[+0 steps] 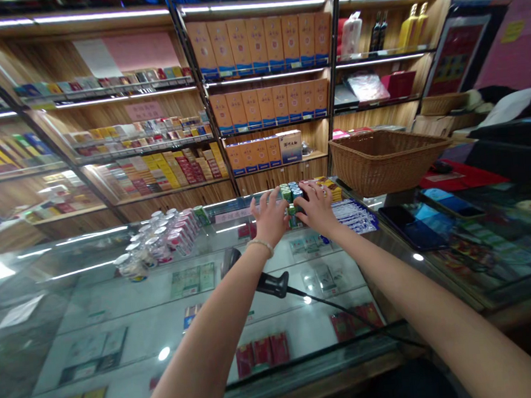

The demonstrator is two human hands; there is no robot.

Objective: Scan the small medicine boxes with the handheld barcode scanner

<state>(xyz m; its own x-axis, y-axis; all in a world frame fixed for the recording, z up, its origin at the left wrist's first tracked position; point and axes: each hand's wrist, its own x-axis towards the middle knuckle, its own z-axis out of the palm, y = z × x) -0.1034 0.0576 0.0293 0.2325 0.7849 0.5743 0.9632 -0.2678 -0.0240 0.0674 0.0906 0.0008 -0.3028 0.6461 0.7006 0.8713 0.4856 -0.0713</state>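
Observation:
Several small green cylindrical containers (291,192) stand in a tight cluster at the far edge of the glass counter. On the cluster's left side is my left hand (270,215), thumb against the front container (292,214) and outer fingers raised apart. My right hand (317,206) curves round the cluster from the right, its thumb and fingertips against the containers. Between them the two hands hold the group; some of it is hidden behind my fingers. A black barcode scanner (274,283) lies on the glass beneath my left forearm, its cable trailing right.
Rows of small white-lidded jars (159,237) stand left on the glass counter (132,311). Blue-and-white slim packets (354,216) lie right of my right hand. A wicker basket (385,163) and a dark phone (410,228) are farther right. Stocked shelves (257,78) line the wall.

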